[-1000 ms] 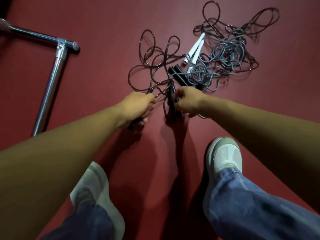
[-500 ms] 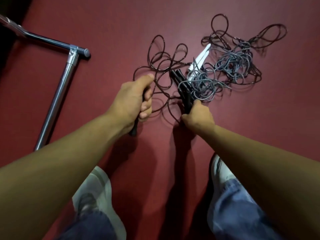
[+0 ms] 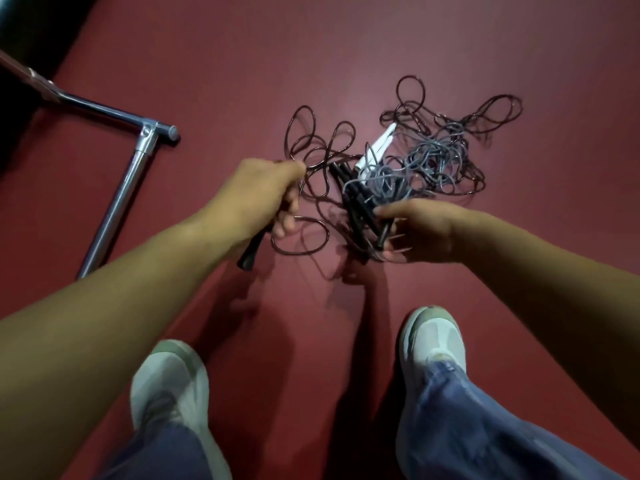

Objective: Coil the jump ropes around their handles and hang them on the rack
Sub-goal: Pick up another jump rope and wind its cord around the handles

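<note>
On the red floor [image 3: 242, 64] the jump ropes [image 3: 426, 161] lay in a tangled heap, with white handles [image 3: 377, 150] among them. The left hand [image 3: 256, 195] gripped one black handle [image 3: 250, 252], and the right hand [image 3: 422, 230] held a second black handle [image 3: 382, 233] at the heap's near side. The metal rack [image 3: 117, 206] stood toward the left edge.

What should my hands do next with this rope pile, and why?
Probably lift both hands to draw the dark rope free of the grey rope. The left hand grips a black handle, the right hand pinches a second handle at the pile's edge, and the two ropes' loops lie tangled together, so coiling likely can't start yet.
</note>
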A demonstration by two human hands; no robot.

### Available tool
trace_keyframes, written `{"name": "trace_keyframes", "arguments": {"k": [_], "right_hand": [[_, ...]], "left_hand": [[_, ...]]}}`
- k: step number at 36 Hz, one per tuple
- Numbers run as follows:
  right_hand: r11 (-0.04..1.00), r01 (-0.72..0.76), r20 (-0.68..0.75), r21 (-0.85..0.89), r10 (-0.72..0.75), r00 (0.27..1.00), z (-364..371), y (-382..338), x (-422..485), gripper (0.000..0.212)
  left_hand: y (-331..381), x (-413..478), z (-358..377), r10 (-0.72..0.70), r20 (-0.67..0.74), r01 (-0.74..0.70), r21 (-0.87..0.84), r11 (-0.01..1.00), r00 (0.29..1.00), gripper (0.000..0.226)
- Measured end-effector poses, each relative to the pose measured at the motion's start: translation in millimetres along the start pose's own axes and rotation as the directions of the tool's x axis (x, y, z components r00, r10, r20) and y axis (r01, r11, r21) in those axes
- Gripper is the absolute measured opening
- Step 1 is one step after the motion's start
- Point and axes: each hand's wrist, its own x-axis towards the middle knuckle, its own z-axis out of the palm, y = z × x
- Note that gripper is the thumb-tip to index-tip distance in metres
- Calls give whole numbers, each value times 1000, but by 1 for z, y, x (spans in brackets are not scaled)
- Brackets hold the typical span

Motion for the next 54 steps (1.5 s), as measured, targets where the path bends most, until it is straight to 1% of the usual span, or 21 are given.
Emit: {"name": "trace_keyframes", "arguments": {"k": [3, 6, 8, 11, 14, 16, 19, 21, 23, 25, 28, 31, 35, 38, 42, 45, 47, 49, 51, 52, 54], "right_hand": [[994, 88, 105, 71, -95, 990, 6, -12, -12, 11], [987, 161, 167, 27, -163, 972, 11, -16, -17, 20], [977, 186, 208, -104, -162, 965, 12, -12, -15, 33], [952, 138, 389, -273, -22, 921, 16, 2, -11, 42], [982, 8, 629, -186, 113, 769, 20, 17, -7, 43], [983, -83, 642, -164, 170, 748, 24, 21, -9, 46], [959, -88, 401, -269, 194, 895, 25, 25, 1, 44], [924, 11, 114, -381, 35, 993, 24, 30, 17, 35], [893, 103, -175, -438, -197, 965, 20, 37, 37, 14], [819, 127, -328, -560, -360, 874, 15, 42, 56, 13], [663, 79, -330, -744, -468, 820, 21, 49, 67, 35], [632, 59, -334, -773, -485, 808, 36, 61, 77, 57], [588, -31, -404, -809, -516, 756, 56, 72, 83, 69], [596, -96, -461, -797, -498, 735, 58, 76, 87, 65], [610, -75, -402, -789, -420, 814, 51, 75, 89, 42], [612, -10, -305, -791, -380, 873, 46, 71, 82, 32], [652, 25, -298, -758, -379, 876, 41, 70, 75, 26], [754, 83, -429, -651, -456, 780, 33, 68, 69, 32], [845, 157, -625, -510, -490, 607, 24, 62, 69, 33], [877, 171, -699, -448, -463, 545, 18, 58, 70, 43], [935, 171, -771, -311, -353, 531, 11, 48, 77, 75]], "left_hand": [[-26, 0, 8, -232, 94, 201, 263, 944, 968, 37], [-46, -1, 13, -328, 184, 263, 306, 915, 927, 32], [-51, -3, 17, -352, 222, 281, 295, 913, 909, 32], [-54, -4, 24, -372, 233, 299, 295, 907, 898, 39], [-63, -2, 29, -403, 219, 351, 241, 905, 889, 40], [-73, 2, 32, -399, 184, 327, 324, 888, 898, 40], [-91, 8, 36, -378, 118, 298, 421, 857, 918, 36], [-100, 13, 41, -350, 84, 272, 474, 837, 933, 29], [-109, 18, 46, -296, 65, 206, 578, 790, 953, 19], [-116, 20, 51, -246, 40, 153, 684, 713, 968, 14], [-123, 22, 61, -244, 57, 130, 719, 683, 968, 14], [-131, 24, 69, -220, 66, 102, 735, 671, 973, 5], [-141, 28, 77, -154, 44, 64, 771, 633, 987, 18], [-139, 29, 80, -94, 40, 25, 795, 606, 995, 14], [-134, 33, 77, -4, -40, 32, 745, 666, 999, 20], [-127, 45, 76, 70, -61, -9, 687, 727, 996, 9], [-122, 53, 78, 123, -54, -57, 658, 751, 991, 5], [-116, 59, 81, 160, -46, -92, 649, 755, 986, 6], [-111, 64, 85, 175, -59, -96, 646, 757, 983, 6], [-109, 66, 87, 181, -65, -99, 637, 765, 981, 5], [-107, 69, 90, 176, -68, -97, 619, 779, 982, 6]]}}
